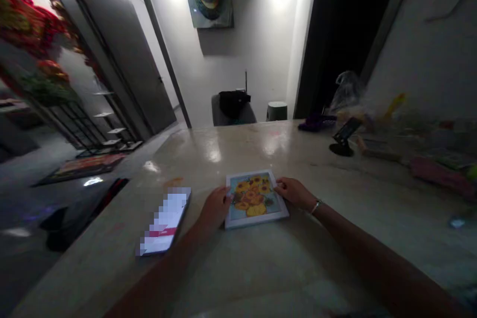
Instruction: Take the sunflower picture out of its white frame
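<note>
A white-framed sunflower picture (253, 194) lies face up, or nearly so, at the middle of the pale table. My left hand (215, 207) grips its left edge, with the fingers closed against the frame. On the opposite side, my right hand (294, 192) pinches the right edge between thumb and fingers; a bracelet circles that wrist. Whether the frame rests fully on the table or is slightly raised, I cannot tell. Left of my left hand lies a phone (166, 223) with its screen lit and blurred out.
A black phone stand (345, 136) stands at the back right of the glossy table (179, 154). Around it are a purple item (316, 123), a clear plastic bag (347, 92) and a pink cloth-like thing (441, 175). Beyond the far edge are a chair (233, 108) and a stool (277, 111).
</note>
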The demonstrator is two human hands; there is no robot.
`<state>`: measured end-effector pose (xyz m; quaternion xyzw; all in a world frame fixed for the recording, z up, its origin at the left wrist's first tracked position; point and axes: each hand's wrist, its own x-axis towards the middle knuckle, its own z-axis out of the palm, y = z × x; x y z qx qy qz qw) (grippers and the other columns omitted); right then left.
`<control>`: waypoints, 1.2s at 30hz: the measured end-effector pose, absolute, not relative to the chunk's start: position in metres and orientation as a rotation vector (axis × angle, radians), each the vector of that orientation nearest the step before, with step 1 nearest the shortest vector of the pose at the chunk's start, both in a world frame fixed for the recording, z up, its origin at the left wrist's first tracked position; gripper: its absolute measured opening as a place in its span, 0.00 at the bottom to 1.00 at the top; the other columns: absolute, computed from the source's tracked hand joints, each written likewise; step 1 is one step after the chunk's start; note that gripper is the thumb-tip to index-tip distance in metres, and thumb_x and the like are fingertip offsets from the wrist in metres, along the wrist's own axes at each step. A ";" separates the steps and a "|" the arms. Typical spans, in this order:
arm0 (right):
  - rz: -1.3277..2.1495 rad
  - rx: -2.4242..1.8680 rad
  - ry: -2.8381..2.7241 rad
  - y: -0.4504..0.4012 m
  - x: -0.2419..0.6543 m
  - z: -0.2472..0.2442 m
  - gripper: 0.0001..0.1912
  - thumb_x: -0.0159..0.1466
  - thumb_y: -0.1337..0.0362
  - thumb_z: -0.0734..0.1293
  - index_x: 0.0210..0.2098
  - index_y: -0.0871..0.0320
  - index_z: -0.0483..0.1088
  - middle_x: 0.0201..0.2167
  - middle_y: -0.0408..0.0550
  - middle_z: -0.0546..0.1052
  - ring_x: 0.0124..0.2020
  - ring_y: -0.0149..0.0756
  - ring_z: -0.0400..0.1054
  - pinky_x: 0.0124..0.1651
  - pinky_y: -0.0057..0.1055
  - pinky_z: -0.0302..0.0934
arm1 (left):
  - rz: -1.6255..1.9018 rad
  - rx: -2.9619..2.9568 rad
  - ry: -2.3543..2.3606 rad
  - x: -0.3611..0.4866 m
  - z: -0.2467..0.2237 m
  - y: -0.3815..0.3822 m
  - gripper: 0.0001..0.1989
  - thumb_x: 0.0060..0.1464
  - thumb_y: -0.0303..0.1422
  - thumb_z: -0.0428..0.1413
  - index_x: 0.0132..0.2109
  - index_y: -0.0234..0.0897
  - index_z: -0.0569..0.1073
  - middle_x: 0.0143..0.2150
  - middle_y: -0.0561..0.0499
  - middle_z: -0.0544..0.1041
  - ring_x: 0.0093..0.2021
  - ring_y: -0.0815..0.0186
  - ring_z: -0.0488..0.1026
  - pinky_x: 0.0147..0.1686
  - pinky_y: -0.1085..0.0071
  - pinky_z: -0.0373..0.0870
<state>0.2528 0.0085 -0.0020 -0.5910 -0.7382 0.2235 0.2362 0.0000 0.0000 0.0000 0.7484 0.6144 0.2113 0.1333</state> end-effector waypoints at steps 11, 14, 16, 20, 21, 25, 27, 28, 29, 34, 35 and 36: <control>0.712 -1.574 -1.820 0.015 0.254 -0.004 0.11 0.58 0.59 0.60 0.29 0.61 0.68 0.23 0.47 0.72 0.24 0.32 0.64 0.28 0.27 0.55 | 1.034 1.833 1.573 -0.007 0.004 0.003 0.21 0.50 0.47 0.45 0.36 0.34 0.73 0.36 0.45 0.76 0.39 0.59 0.71 0.40 0.63 0.66; 0.884 -1.476 -1.721 0.013 0.252 -0.002 0.16 0.58 0.53 0.59 0.23 0.59 0.62 0.19 0.42 0.67 0.21 0.29 0.60 0.25 0.27 0.53 | 1.150 1.651 1.435 -0.006 0.002 0.004 0.25 0.46 0.53 0.46 0.33 0.34 0.72 0.32 0.46 0.75 0.34 0.61 0.70 0.35 0.65 0.66; 1.080 -1.328 -1.641 0.011 0.250 0.000 0.20 0.57 0.48 0.58 0.23 0.58 0.61 0.19 0.41 0.65 0.20 0.28 0.59 0.25 0.27 0.53 | 1.168 1.533 1.287 -0.004 0.002 0.004 0.28 0.45 0.56 0.45 0.30 0.34 0.72 0.28 0.47 0.73 0.29 0.64 0.69 0.31 0.67 0.65; 1.369 -1.010 -1.464 0.004 0.249 0.006 0.25 0.53 0.40 0.58 0.25 0.59 0.62 0.19 0.39 0.63 0.19 0.26 0.57 0.24 0.27 0.52 | 1.221 1.410 1.062 0.001 0.009 -0.001 0.30 0.43 0.59 0.44 0.24 0.34 0.69 0.23 0.51 0.69 0.23 0.69 0.64 0.26 0.69 0.61; 1.416 -0.955 -1.425 0.003 0.249 0.007 0.26 0.53 0.40 0.57 0.25 0.59 0.62 0.19 0.39 0.63 0.19 0.26 0.56 0.24 0.27 0.51 | 1.229 1.399 1.019 0.002 0.012 -0.003 0.30 0.44 0.59 0.44 0.24 0.34 0.69 0.23 0.52 0.68 0.23 0.70 0.62 0.26 0.70 0.60; 1.527 -0.757 -1.341 -0.001 0.251 0.011 0.27 0.54 0.39 0.56 0.23 0.59 0.62 0.19 0.40 0.62 0.19 0.26 0.55 0.23 0.27 0.48 | 1.233 1.373 0.904 0.005 0.023 -0.008 0.29 0.44 0.59 0.44 0.20 0.35 0.66 0.21 0.54 0.63 0.21 0.72 0.59 0.24 0.72 0.57; 1.554 -0.669 -1.348 -0.002 0.251 0.013 0.28 0.55 0.39 0.55 0.22 0.59 0.62 0.18 0.39 0.61 0.18 0.26 0.54 0.23 0.27 0.47 | 1.230 1.377 0.878 0.006 0.026 -0.009 0.30 0.45 0.59 0.44 0.19 0.35 0.65 0.21 0.55 0.62 0.21 0.72 0.58 0.22 0.72 0.55; 1.568 -0.638 -1.356 -0.002 0.251 0.014 0.28 0.55 0.39 0.55 0.21 0.59 0.62 0.18 0.39 0.60 0.18 0.26 0.54 0.23 0.27 0.46 | 1.225 1.384 0.870 0.006 0.026 -0.008 0.30 0.45 0.59 0.43 0.19 0.35 0.65 0.20 0.55 0.62 0.20 0.73 0.58 0.21 0.73 0.54; 1.582 -0.617 -1.363 -0.002 0.251 0.015 0.28 0.55 0.39 0.55 0.21 0.59 0.62 0.17 0.39 0.60 0.18 0.26 0.53 0.23 0.27 0.46 | 1.220 1.392 0.863 0.007 0.026 -0.008 0.30 0.45 0.59 0.43 0.18 0.35 0.65 0.20 0.55 0.62 0.20 0.73 0.57 0.21 0.73 0.53; 1.621 -0.585 -1.369 -0.001 0.249 0.012 0.29 0.54 0.38 0.54 0.19 0.58 0.61 0.17 0.39 0.59 0.18 0.26 0.53 0.23 0.28 0.46 | 1.228 1.393 0.839 0.006 0.018 -0.004 0.29 0.46 0.58 0.43 0.17 0.36 0.63 0.18 0.56 0.60 0.18 0.73 0.56 0.19 0.73 0.50; 1.624 -0.589 -1.371 0.000 0.249 0.009 0.29 0.54 0.38 0.54 0.19 0.58 0.60 0.16 0.39 0.59 0.17 0.26 0.53 0.22 0.27 0.45 | 1.223 1.384 0.847 0.006 0.015 -0.003 0.29 0.46 0.58 0.43 0.16 0.36 0.63 0.17 0.56 0.60 0.18 0.74 0.56 0.19 0.73 0.50; 1.625 -0.602 -1.374 0.001 0.248 0.005 0.29 0.54 0.38 0.54 0.19 0.58 0.60 0.16 0.39 0.59 0.17 0.26 0.53 0.22 0.27 0.45 | 1.214 1.379 0.860 0.006 0.012 -0.002 0.29 0.46 0.58 0.43 0.16 0.36 0.62 0.17 0.56 0.60 0.18 0.74 0.55 0.19 0.73 0.50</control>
